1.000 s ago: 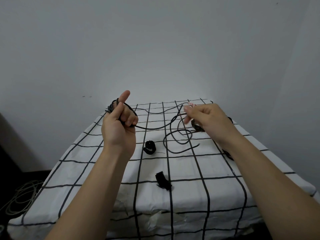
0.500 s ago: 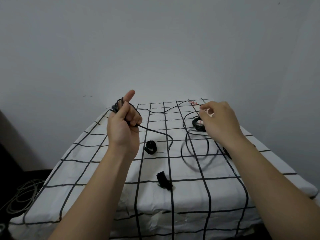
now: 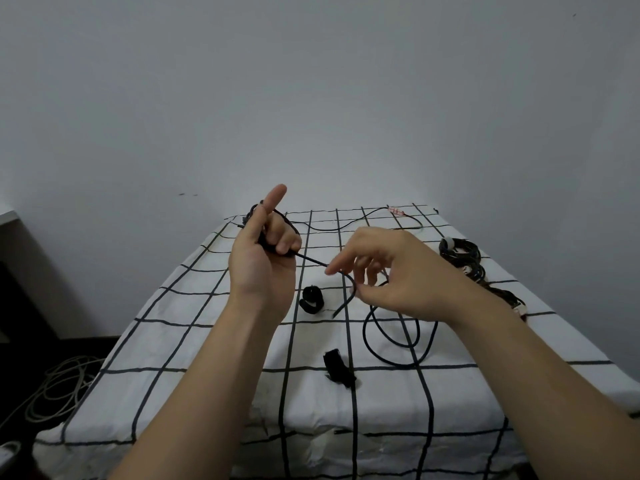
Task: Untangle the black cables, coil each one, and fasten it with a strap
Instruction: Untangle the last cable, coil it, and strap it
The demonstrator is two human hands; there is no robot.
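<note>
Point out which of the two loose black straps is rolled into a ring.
The rolled strap just below the left hand. The other strap, nearer the camera, lies as a crumpled strip.

Plain grey wall (image 3: pixel 311 81) behind checked tablecloth (image 3: pixel 166 344); pale cord (image 3: pixel 57 388), perhaps, on dark floor (image 3: pixel 19 372)

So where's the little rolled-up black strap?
In the head view, the rolled strap lies on the checked cloth, mid-table, just right of the left hand and behind the flat strap.
</note>
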